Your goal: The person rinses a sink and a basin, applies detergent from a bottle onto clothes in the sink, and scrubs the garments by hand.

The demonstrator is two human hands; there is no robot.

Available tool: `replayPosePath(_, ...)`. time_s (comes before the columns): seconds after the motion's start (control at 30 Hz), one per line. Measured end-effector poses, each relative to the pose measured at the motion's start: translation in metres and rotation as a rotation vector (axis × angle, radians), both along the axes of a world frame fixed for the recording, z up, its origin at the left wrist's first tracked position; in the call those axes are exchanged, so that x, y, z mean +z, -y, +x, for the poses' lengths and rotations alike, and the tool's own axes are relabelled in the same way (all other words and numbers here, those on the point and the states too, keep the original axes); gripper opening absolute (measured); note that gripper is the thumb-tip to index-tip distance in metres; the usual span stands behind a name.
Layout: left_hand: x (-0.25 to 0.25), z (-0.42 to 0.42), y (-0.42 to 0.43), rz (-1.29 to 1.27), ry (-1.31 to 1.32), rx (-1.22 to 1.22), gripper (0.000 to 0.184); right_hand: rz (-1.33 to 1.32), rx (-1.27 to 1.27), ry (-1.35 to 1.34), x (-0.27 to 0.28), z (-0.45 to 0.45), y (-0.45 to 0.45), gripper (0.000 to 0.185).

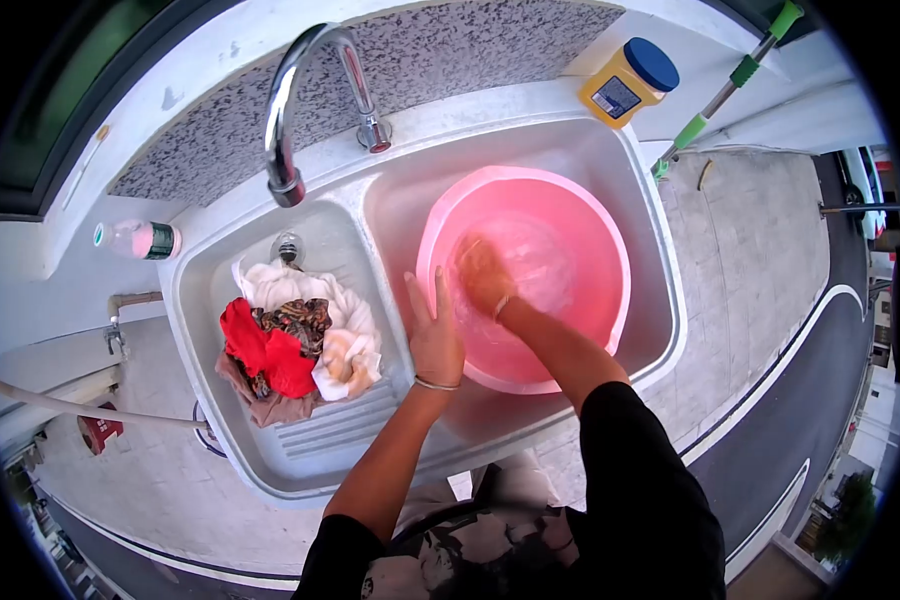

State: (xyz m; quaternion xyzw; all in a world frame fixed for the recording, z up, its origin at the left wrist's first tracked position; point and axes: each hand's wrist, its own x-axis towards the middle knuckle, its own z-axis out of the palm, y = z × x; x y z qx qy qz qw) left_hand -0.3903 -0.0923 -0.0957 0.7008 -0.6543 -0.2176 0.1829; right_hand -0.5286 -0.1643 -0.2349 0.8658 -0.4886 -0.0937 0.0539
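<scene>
A pink plastic basin point(622, 260) with water in it stands in the right bowl of the grey double sink point(670, 300). My right hand point(485, 275) is inside the basin at the water, its fingers blurred. Against the basin's left outer side rests my left hand point(437, 345), open, fingers stretched out and holding nothing. Left of that hand, a heap of wet-looking clothes lies in the other bowl: a white cloth point(345, 310), a red cloth point(260, 345), a dark patterned cloth point(305, 320) and a brownish-pink cloth point(270, 408).
A chrome faucet point(288, 100) arches over the left bowl, above a drain point(288, 247). At the back right corner stands a yellow jar point(615, 95) with a blue lid. A clear bottle point(145, 240) is at the left, and a green-and-metal pole point(720, 98) leans at the right.
</scene>
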Motion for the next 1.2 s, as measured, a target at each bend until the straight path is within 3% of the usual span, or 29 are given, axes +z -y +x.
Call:
replayPosePath(0.03, 0.005, 0.0, 0.001, 0.082, -0.001, 0.005, 0.083, -0.038, -0.195, -0.045, 0.009, -0.001, 0.019, 0.054)
replayPosePath(0.07, 0.005, -0.001, 0.0, 0.065, -0.05, 0.032, 0.085, 0.052, -0.126, -0.054, 0.016, -0.016, 0.034, 0.055)
replayPosePath(0.1, 0.006, -0.003, 0.0, 0.047, -0.108, 0.053, 0.087, -0.045, -0.025, -0.012, 0.003, -0.036, 0.04, 0.056)
replayPosePath(0.2, 0.003, -0.012, 0.003, -0.118, -0.231, 0.1, 0.085, 0.062, -0.251, -0.324, -0.016, -0.083, 0.02, 0.056)
replayPosePath(0.27, 0.0, -0.02, 0.006, -0.197, -0.234, 0.148, 0.083, 0.186, -0.453, -0.282, -0.026, -0.078, -0.018, 0.056)
replayPosePath(0.33, -0.003, -0.022, 0.006, -0.169, -0.282, 0.173, 0.082, 0.474, -0.261, -0.344, 0.009, -0.042, -0.048, 0.055)
replayPosePath(0.4, -0.005, -0.021, 0.009, -0.167, -0.316, 0.175, 0.081, 0.443, 0.037, -0.364, 0.016, -0.012, -0.056, 0.057)
replayPosePath(0.47, -0.006, -0.02, 0.007, -0.18, -0.337, 0.153, 0.08, 0.203, -0.062, -0.206, -0.015, 0.014, -0.035, 0.056)
replayPosePath(0.53, -0.013, -0.016, 0.007, -0.186, -0.36, 0.139, 0.08, 0.059, -0.078, -0.238, -0.032, 0.014, 0.011, 0.054)
replayPosePath(0.6, -0.014, -0.01, 0.0, -0.181, -0.347, 0.136, 0.08, -0.018, -0.301, -0.078, -0.007, -0.018, 0.043, 0.054)
replayPosePath(0.67, -0.003, -0.012, 0.015, -0.207, -0.318, 0.138, 0.079, -0.029, -0.191, 0.048, -0.025, -0.073, 0.043, 0.054)
replayPosePath(0.77, 0.008, -0.011, 0.03, -0.298, -0.384, 0.134, 0.078, 0.18, -0.294, -0.474, 0.002, -0.095, -0.004, 0.057)
replayPosePath(0.83, 0.014, -0.016, 0.034, -0.345, -0.416, 0.119, 0.077, 0.554, -0.6, -0.179, 0.015, -0.066, -0.04, 0.055)
replayPosePath(0.87, 0.019, -0.02, 0.035, -0.35, -0.431, 0.11, 0.077, 0.699, -0.584, -0.15, 0.021, -0.045, -0.052, 0.058)
replayPosePath(0.9, 0.026, -0.021, 0.034, -0.351, -0.44, 0.098, 0.076, 0.714, -0.479, -0.012, 0.018, -0.028, -0.065, 0.053)
replayPosePath(0.93, 0.033, -0.023, 0.034, -0.344, -0.449, 0.07, 0.076, 1.152, -0.107, 0.013, 0.093, -0.009, -0.029, 0.048)
replayPosePath(0.97, 0.039, -0.024, 0.037, -0.34, -0.461, 0.038, 0.076, 0.994, -0.205, 0.564, 0.065, -0.006, -0.051, 0.047)
replayPosePath(1.0, 0.046, -0.025, 0.04, -0.335, -0.472, 0.007, 0.076, 1.206, -0.542, 0.986, 0.151, 0.003, -0.044, 0.048)
replayPosePath(1.07, 0.064, -0.027, 0.049, -0.338, -0.461, -0.053, 0.076, 1.325, -0.757, 1.317, 0.132, 0.007, -0.057, 0.047)
replayPosePath(1.13, 0.068, -0.022, 0.062, -0.38, -0.405, -0.122, 0.077, 1.021, -0.245, 1.165, 0.134, -0.024, -0.071, 0.047)
replayPosePath(1.2, 0.066, -0.014, 0.076, -0.449, -0.322, -0.225, 0.078, 0.844, 0.127, 0.785, 0.082, -0.087, -0.091, 0.048)
